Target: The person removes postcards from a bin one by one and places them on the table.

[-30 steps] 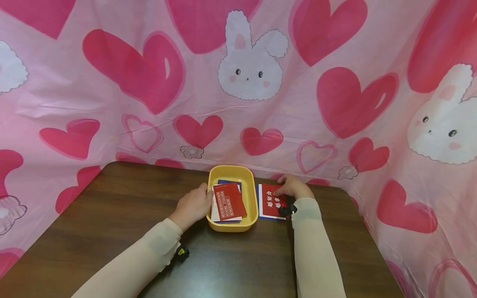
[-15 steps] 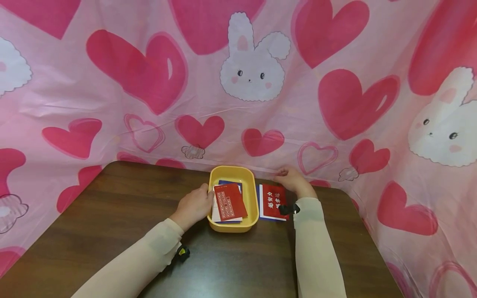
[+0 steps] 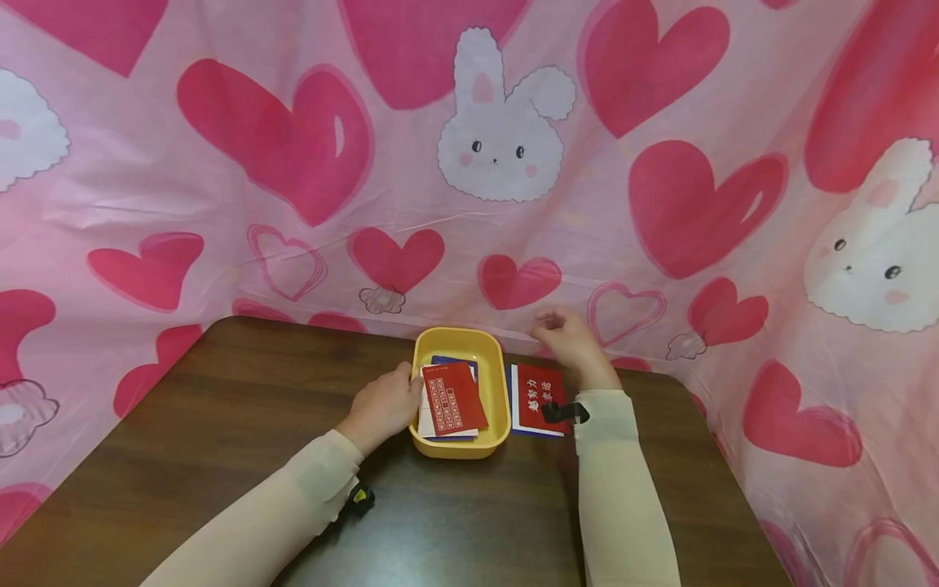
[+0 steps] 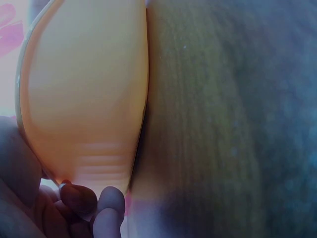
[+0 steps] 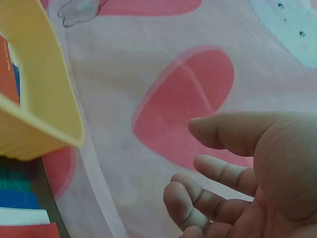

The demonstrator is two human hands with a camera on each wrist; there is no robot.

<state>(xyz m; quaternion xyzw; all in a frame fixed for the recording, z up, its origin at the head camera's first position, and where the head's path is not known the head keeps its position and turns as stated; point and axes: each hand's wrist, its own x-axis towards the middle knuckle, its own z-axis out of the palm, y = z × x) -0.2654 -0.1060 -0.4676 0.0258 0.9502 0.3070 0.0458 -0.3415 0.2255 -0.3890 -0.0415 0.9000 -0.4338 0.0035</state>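
My left hand (image 3: 384, 405) grips the left rim of a yellow plastic tub (image 3: 458, 450); the left wrist view shows the fingers curled at the tub's side wall (image 4: 89, 89). Inside the tub lies a red card (image 3: 453, 398) with rows of white print, over white and blue cards. Just right of the tub is a small pile topped by a red card (image 3: 534, 391) with white characters, with white and blue edges below it. My right hand (image 3: 575, 342) is raised beyond that pile, fingers loosely bent and holding nothing. Its wrist strap hides part of the red card.
The brown wooden table (image 3: 440, 522) ends just behind the tub. A pink cloth (image 3: 506, 220) with hearts and rabbits hangs along its back and sides. A green edge (image 5: 15, 179) shows near the pile in the right wrist view.
My right hand has lifted off the red card on the pile and moved up and away toward the cloth. The left hand and the tub have stayed in place.
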